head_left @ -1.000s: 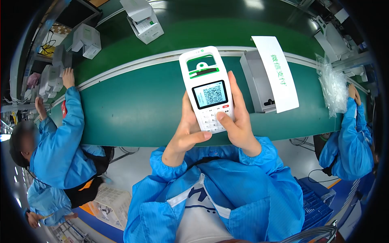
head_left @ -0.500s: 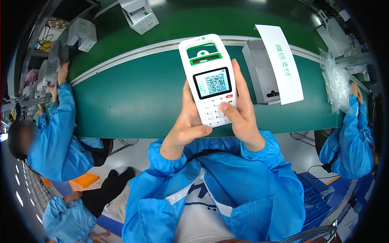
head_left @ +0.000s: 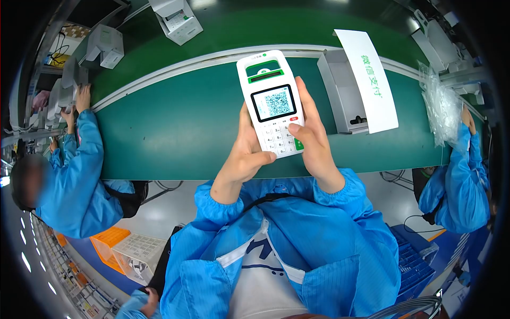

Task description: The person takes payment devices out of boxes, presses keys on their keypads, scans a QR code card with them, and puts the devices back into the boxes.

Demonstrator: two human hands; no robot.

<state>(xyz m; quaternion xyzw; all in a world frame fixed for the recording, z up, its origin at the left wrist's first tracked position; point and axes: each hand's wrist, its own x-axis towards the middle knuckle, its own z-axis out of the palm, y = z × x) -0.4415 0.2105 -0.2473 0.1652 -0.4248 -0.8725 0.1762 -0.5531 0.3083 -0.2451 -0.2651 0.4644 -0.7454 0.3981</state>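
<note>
A white handheld payment terminal (head_left: 270, 127) is held up over the green table, its screen showing a QR code above a number keypad. My left hand (head_left: 245, 159) grips its left side and lower corner, thumb along the bottom edge. On the other side, my right hand (head_left: 315, 146) wraps the right edge; its thumb lies on the upper right keys, below the red key. Right of the terminal stands an open white box (head_left: 333, 87), a small black item (head_left: 359, 120) inside. Its lid (head_left: 372, 87), with green lettering, is folded out to the right.
Clear plastic bags (head_left: 442, 106) lie at the table's right end, by a co-worker's hands. On the green strip behind are an open white box (head_left: 183, 29) and another white box (head_left: 105, 48). A co-worker in blue (head_left: 71, 186) reaches in at left. Crates (head_left: 141, 250) stand lower left.
My right thumb has moved up the keypad, uncovering a green key. The terminal is slightly lower. White boxes behind shifted slightly left. A person at lower left moved away, exposing a pale crate.
</note>
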